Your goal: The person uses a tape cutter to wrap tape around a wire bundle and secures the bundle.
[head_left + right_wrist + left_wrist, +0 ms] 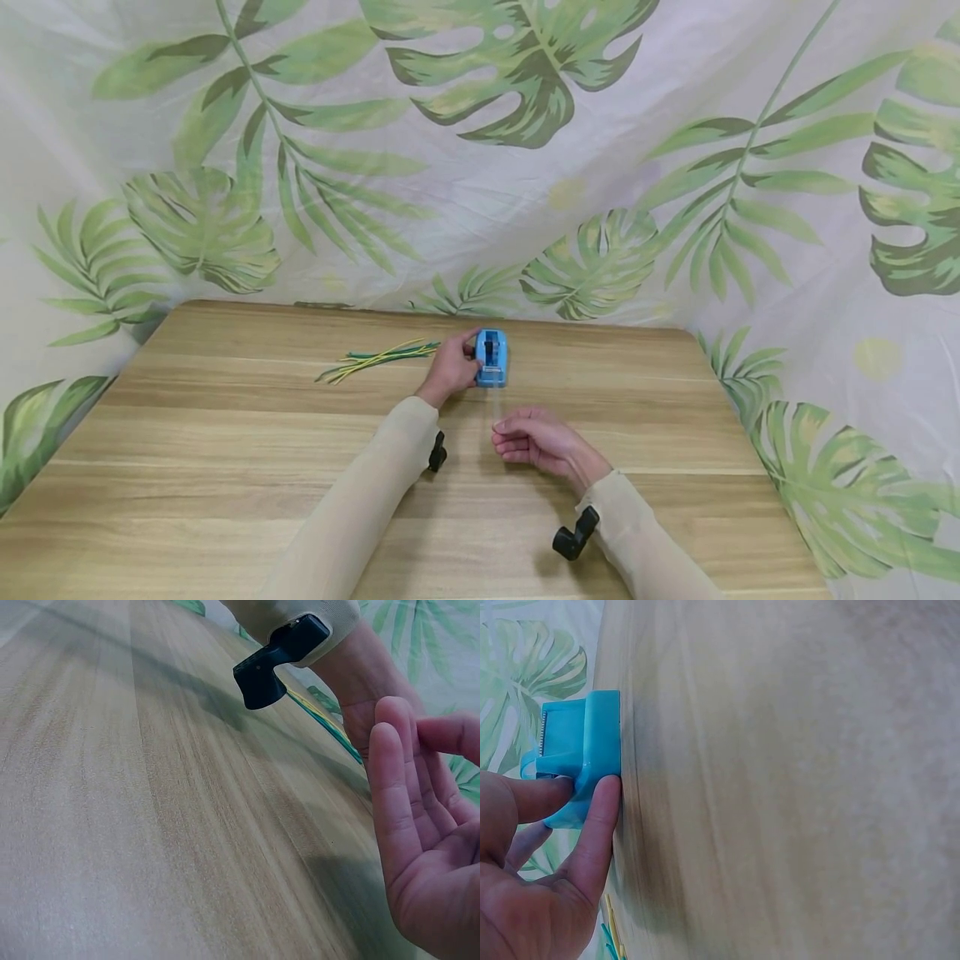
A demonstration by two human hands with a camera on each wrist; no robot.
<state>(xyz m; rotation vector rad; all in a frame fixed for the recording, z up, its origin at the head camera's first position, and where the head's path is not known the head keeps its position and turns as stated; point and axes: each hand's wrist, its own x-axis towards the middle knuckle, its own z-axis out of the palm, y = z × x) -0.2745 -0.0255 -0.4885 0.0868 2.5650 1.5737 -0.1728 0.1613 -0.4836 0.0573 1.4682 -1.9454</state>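
We see a blue plastic tape dispenser [492, 357] standing near the far edge of a brown wood-grain table [225, 475], slightly right of the middle. Its long axis runs away from the person, almost straight toward the back; its serrated cutting edge [541, 733] lies at the near end, facing the person. From this end a narrow strip of transparent tape [496, 404] extends toward the person, nearly in line with the dispenser's long axis.

The left hand [450, 367] holds the dispenser from its left side: we note the grip closed to the width of the body, thumb against the side and one finger low along the base. The right hand [540, 439] is nearer the person; its grip is closed to a pinch, thumb against forefinger, on the free end of the strip. In the right wrist view we cannot make out the strip itself.

Just left of the left hand we find a loose bundle of thin yellow and green strands [378, 360], lying sideways with a slight slant. Both forearms wear cream sleeves [375, 492], each with a black wrist mount [576, 533]. Behind the table hangs a pale leaf-print cloth [315, 125].
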